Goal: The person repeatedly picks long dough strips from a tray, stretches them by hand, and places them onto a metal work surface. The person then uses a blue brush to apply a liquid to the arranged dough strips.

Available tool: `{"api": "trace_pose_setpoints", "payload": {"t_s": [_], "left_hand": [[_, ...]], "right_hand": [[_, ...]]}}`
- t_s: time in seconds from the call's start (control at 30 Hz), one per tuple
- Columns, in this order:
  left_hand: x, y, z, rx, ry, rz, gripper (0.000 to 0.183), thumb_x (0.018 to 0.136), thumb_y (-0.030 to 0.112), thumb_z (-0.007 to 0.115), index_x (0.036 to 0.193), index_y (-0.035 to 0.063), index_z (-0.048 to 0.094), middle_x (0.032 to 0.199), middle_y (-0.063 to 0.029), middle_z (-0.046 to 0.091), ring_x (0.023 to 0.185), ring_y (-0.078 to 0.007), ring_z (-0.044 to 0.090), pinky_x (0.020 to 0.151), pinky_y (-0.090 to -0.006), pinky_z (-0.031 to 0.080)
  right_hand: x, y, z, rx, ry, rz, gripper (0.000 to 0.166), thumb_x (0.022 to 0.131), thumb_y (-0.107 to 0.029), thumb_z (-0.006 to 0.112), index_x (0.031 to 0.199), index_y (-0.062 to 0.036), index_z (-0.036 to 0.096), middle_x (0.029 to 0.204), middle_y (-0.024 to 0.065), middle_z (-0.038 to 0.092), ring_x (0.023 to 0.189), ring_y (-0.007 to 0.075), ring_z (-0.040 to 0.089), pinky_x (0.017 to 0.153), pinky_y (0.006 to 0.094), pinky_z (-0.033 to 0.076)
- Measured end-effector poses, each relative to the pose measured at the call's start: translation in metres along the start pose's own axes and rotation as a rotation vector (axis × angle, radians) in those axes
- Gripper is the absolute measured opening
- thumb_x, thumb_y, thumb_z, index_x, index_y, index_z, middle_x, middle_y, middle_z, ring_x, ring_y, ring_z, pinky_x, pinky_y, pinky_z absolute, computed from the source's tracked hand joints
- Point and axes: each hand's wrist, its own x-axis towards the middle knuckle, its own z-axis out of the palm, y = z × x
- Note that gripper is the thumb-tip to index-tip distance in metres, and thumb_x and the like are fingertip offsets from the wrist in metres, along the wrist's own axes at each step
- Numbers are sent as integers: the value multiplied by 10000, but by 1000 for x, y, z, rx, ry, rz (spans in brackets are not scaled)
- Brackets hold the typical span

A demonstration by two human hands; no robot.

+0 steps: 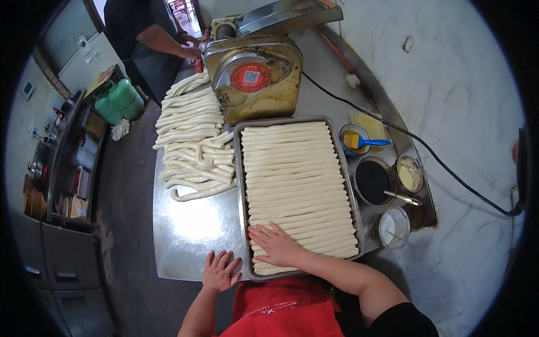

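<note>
Before me a rectangular metal tray (240, 202) holds many pale dough strips (297, 177), laid side by side across its width. My right hand (276, 246) lies flat, fingers spread, on the strips near the tray's front left corner. My left hand (220, 269) rests beside that corner, fingers apart, at the front edge of the steel table (193, 236); it holds nothing. Left of the tray, glossy dough ropes (198, 162) lie in a loose heap, with straighter ropes (189, 116) in rows behind them.
A worn dough machine (259, 80) stands behind the tray. A co-worker's hands (191, 48) are beside it. Along the right stand a bowl with a blue brush (372, 142), a bowl of dark liquid (372, 181) with a spoon, and a container of white contents (393, 227). A black cable (417, 139) crosses there.
</note>
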Motion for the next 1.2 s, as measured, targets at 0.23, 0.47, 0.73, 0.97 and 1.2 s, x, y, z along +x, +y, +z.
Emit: {"api": "trace_pose_setpoints", "payload": {"t_s": [0.23,0.47,0.73,0.97,1.2], "left_hand": [[-2,-1,3,-54,14,-5,432,680,419,601,1045,189,602,1160,-72,491,1137,-263,423,994,-523,263],[-2,-3,9,-28,64,32,418,700,453,562,1023,191,607,1136,-76,497,1100,-268,438,972,-541,276],[-2,-5,9,-54,82,32,402,720,464,543,1019,202,606,1130,-70,506,1086,-264,455,964,-532,283],[-2,-3,12,-40,61,9,400,727,478,542,1036,232,608,1148,-50,503,1103,-248,448,965,-529,286],[-2,-3,9,-29,73,27,425,685,451,572,1033,208,603,1142,-66,502,1105,-259,448,982,-529,271]], "right_hand": [[12,111,-47,437,346,321,447,787,-217,621,1197,-78,507,1253,119,495,1193,275,430,1009,397,318],[-67,329,-137,967,1391,1313,463,841,-212,560,1263,-95,409,891,83,536,745,153,541,583,267,442],[-111,392,-119,1419,1421,1355,178,856,-179,558,1002,-79,543,780,44,548,551,143,547,438,225,400],[-67,340,-134,728,838,1145,162,820,-190,620,917,-60,630,779,72,640,615,127,627,519,256,455],[-47,277,-172,103,577,789,171,800,-207,611,889,-64,633,851,138,628,757,292,595,677,343,466]]}}
